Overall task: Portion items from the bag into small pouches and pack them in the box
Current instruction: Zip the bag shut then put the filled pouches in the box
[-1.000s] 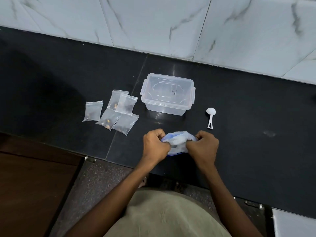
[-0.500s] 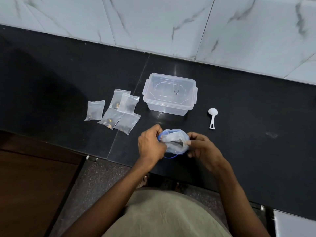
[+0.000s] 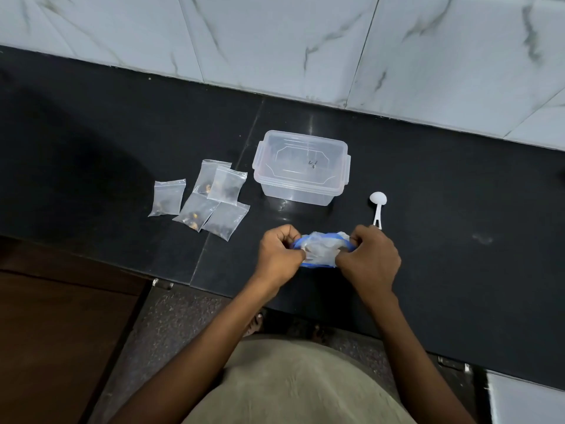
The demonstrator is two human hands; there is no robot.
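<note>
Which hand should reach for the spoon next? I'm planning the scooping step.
Probably the right hand: the spoon lies just beyond it on the counter, handle toward it. The left hand is across the bag both hands grip, nearer the pouches.

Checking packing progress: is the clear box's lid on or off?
On. The lid sits flat on the clear box, side latches down at both ends; five small pouches lie outside it.

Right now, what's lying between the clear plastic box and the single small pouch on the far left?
In the head view, four more small clear pouches, overlapping one another, lie between the lidded clear plastic box and the lone pouch.
</note>
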